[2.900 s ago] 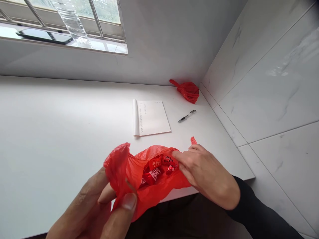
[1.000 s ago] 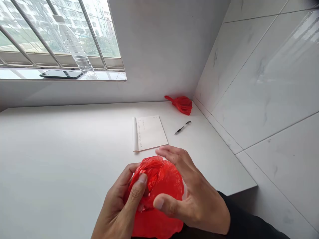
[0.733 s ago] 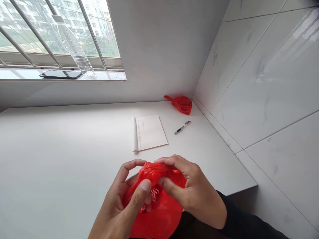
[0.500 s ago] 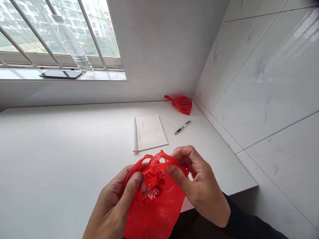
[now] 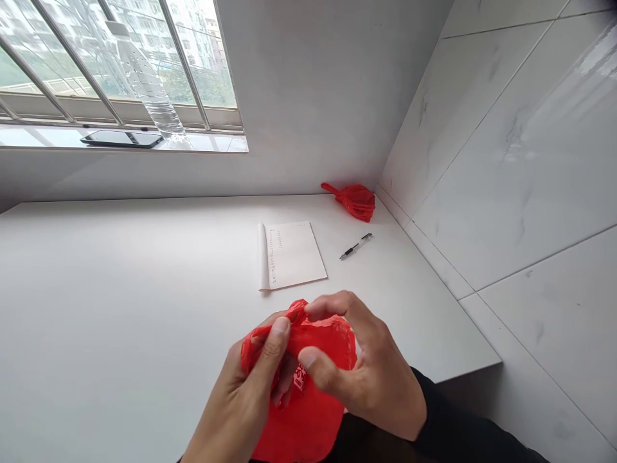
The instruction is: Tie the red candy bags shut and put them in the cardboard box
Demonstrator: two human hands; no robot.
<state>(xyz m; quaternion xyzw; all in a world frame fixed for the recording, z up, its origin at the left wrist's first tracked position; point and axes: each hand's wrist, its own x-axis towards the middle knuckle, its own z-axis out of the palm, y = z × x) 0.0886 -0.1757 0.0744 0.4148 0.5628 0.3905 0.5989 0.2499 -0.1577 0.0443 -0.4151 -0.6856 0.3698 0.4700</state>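
A thin red plastic bag (image 5: pixel 301 421) hangs in front of me at the table's near edge. My left hand (image 5: pixel 258 373) pinches its gathered top between thumb and fingers. Beside that grip, my right hand (image 5: pixel 359 360) has its thumb and forefinger apart, close to the bag's rim; its other fingers are partly hidden. Through the narrowed mouth shows a small wrapped packet (image 5: pixel 299 377) with pale lettering on red. Whatever else lies inside is covered by the plastic.
On the white table (image 5: pixel 120 308) lie an open notepad (image 5: pixel 296 254) and a pen (image 5: pixel 355 247). A bunched red bag (image 5: pixel 354 200) sits in the back corner by the tiled wall (image 5: pixel 520 161). A bottle (image 5: pixel 154 96) and a dark tablet-like device (image 5: pixel 120 138) are on the windowsill.
My right hand has let go of the bag's rim and opened its thumb and forefinger. The bag's top is now gathered in my left hand, and its mouth has narrowed over the packets.
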